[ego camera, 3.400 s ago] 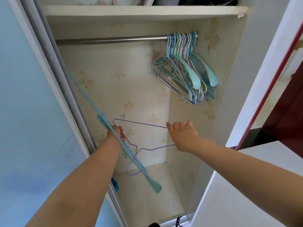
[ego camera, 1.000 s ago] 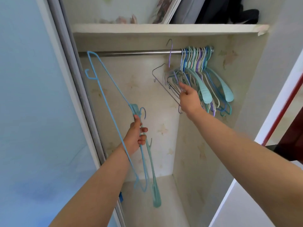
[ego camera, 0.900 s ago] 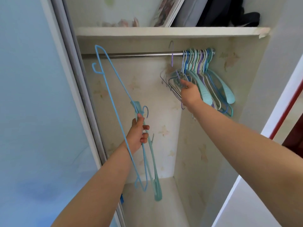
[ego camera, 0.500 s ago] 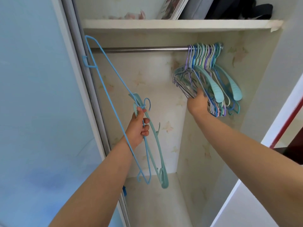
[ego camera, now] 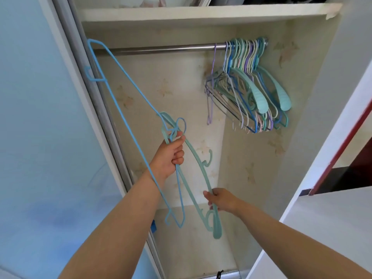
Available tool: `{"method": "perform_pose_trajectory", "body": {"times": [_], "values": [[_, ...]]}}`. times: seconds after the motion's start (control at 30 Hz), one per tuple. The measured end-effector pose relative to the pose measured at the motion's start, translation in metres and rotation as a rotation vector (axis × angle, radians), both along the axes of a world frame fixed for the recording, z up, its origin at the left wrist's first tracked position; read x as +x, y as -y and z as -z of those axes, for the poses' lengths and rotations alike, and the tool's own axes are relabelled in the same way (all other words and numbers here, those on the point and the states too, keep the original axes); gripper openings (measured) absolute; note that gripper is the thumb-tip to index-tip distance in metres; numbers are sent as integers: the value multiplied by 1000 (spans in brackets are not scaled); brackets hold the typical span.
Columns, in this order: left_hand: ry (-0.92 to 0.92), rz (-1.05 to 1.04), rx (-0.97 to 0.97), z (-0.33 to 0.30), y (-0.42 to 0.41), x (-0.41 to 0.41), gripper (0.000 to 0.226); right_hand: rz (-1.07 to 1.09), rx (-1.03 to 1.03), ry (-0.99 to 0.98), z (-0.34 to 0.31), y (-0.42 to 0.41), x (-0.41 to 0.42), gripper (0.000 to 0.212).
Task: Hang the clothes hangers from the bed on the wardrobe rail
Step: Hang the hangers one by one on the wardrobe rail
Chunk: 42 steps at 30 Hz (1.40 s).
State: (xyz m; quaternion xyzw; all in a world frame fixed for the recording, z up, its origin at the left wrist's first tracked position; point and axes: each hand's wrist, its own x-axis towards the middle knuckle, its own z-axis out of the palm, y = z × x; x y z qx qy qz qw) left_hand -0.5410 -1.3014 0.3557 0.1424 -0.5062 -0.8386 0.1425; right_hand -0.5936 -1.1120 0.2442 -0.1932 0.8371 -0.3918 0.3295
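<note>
My left hand (ego camera: 171, 156) clenches two hangers' hooks below the rail (ego camera: 161, 50), keeping them bunched. My right hand (ego camera: 220, 200) pinches the teal hanger (ego camera: 198, 164) low, to separate it for hanging.

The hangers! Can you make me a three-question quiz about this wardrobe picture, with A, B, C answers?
1. Where on the rail do the hung hangers bunch?
A. right end
B. left end
C. middle

2. What colour is the thin wire hanger in the left hand?
A. red
B. blue
C. black

3. What is the right hand doing?
A. resting on the shelf
B. hanging free
C. holding the teal hanger near its lower end

Answers:
1 A, the bunch crowds against the right side wall.
2 B, its long thin frame is light blue.
3 C, its fingers close round the teal arm low down.
</note>
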Motion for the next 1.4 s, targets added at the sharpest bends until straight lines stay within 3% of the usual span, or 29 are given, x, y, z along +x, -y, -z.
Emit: {"method": "perform_pose_trajectory", "body": {"times": [0.1, 0.17, 0.33, 0.47, 0.63, 0.87, 1.13, 1.23, 1.4], "values": [[60, -84, 88, 10, 5, -2, 18, 146, -205, 250, 24, -21, 3, 44], [129, -143, 102, 22, 8, -3, 20, 299, -357, 316, 34, -30, 6, 41], [317, -149, 107, 52, 8, 2, 4, 311, -249, 131, 39, -40, 6, 41], [504, -148, -97, 68, 10, 6, 26, 283, -162, 47, 45, -53, -2, 44], [727, 45, -333, 82, 20, 24, 57, 332, -54, -198, 46, -79, -17, 47], [523, -149, -279, 91, 16, 24, 48, 223, 219, -472, 49, -96, -8, 45], [362, -232, -428, 91, 20, 19, 36, -95, 508, -429, 49, -70, -3, 29], [338, -267, -477, 92, 28, 20, 36, -91, 420, -356, 34, -46, -6, 18], [329, -500, -501, 88, 29, 27, 34, 61, 157, -382, -22, -10, -14, 24]]}}
